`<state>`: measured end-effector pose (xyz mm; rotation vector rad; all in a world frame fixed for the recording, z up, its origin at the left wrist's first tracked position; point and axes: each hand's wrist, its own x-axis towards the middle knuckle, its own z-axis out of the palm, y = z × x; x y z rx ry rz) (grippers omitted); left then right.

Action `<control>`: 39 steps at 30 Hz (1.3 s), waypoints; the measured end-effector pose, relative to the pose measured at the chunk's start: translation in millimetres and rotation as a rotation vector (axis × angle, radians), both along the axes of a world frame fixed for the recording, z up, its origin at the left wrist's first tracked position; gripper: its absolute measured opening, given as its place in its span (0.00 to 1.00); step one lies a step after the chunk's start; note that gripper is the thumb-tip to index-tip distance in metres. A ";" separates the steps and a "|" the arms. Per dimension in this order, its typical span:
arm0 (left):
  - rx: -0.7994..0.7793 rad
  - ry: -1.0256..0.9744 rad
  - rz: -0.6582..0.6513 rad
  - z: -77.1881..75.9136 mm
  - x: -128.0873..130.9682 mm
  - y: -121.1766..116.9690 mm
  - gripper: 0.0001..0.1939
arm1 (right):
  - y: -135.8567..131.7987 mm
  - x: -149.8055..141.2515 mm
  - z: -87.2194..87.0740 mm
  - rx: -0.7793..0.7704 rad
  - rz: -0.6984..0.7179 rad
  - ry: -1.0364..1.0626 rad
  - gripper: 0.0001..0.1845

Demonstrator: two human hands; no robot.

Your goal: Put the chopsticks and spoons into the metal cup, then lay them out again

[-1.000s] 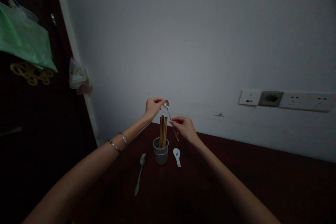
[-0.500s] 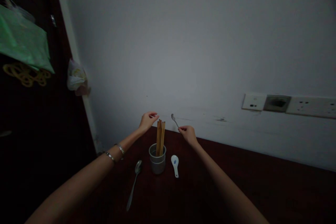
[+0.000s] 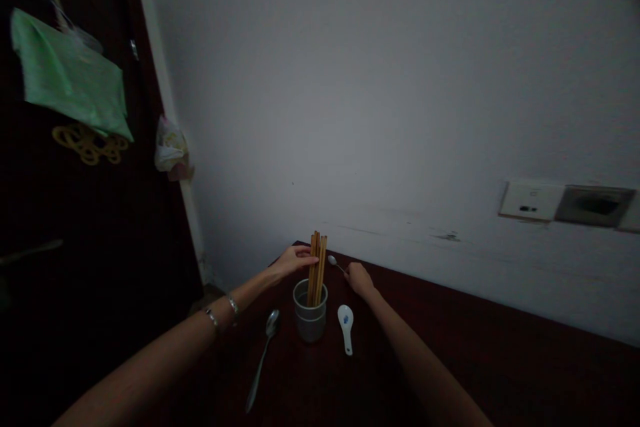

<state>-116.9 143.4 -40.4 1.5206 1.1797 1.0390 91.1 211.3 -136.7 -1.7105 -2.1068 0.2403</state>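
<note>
Wooden chopsticks [image 3: 315, 280] stand in a grey metal cup [image 3: 311, 327]. My left hand [image 3: 295, 259] reaches in from the left and is closed on the upper part of the chopsticks, one fingertip showing in front of them. At the back of the table, my right hand [image 3: 359, 278] is closed on the handle of a small metal spoon [image 3: 333, 261], whose bowl points left toward the wall. A white ceramic spoon with a blue mark [image 3: 345, 327] lies right of the cup. On its left lies a long metal spoon [image 3: 264, 357].
The dark red table [image 3: 450, 327] meets a pale wall [image 3: 350, 113] at the back. Sockets [image 3: 533, 201] sit on the wall to the right. A dark door [image 3: 100, 227] stands left, with a green cloth [image 3: 75, 77] and a plastic bag [image 3: 170, 147] hanging near it.
My right hand has lowered the small spoon from in front of the wall to the table. My left hand has come down from above and closed on the chopsticks. The view has shifted slightly left.
</note>
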 end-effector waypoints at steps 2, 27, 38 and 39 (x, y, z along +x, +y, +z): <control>0.004 -0.027 -0.037 -8.1 -0.4 2.8 0.20 | 2.2 -0.3 -3.5 -0.006 0.002 -0.035 0.10; -0.031 0.020 -0.055 -16.0 -6.9 0.4 0.19 | -11.2 -2.0 11.7 0.128 0.032 -0.091 0.16; 0.071 -0.064 0.085 39.4 -24.5 -5.8 0.14 | -29.6 -0.1 71.5 0.299 0.017 0.140 0.17; 0.093 -0.077 0.098 48.7 -27.5 -6.1 0.15 | -31.8 1.0 79.3 0.322 0.015 0.173 0.18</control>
